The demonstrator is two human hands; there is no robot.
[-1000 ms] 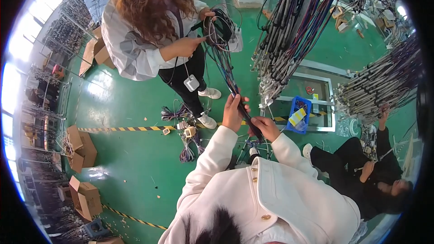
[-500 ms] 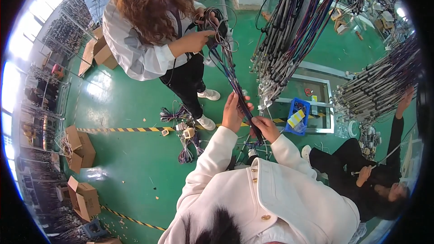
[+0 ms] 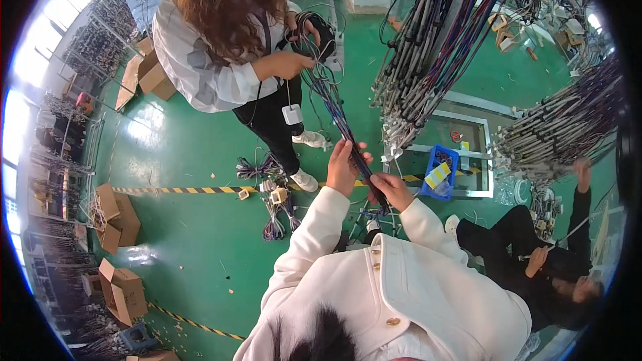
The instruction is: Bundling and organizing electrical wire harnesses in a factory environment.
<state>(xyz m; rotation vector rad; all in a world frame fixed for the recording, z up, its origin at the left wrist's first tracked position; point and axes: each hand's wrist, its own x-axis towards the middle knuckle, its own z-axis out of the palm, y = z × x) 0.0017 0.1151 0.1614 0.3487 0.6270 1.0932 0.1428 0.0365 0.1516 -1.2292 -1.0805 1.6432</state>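
Head-worn fisheye view, downward, close above left hand [image 3: 343, 170] and right hand [image 3: 396, 191]

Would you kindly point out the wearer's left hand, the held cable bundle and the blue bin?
Left hand [image 3: 341, 173], head view: middle.
Cable bundle [image 3: 338, 117], head view: upper strands.
Blue bin [image 3: 454, 170], head view: right wall.

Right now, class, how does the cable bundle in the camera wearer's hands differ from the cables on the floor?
The cable bundle is stretched long; the floor cables are gathered in short bunches. The left hand and right hand hold the cable bundle up; the floor cables lie on the green floor. Both have many thin strands.
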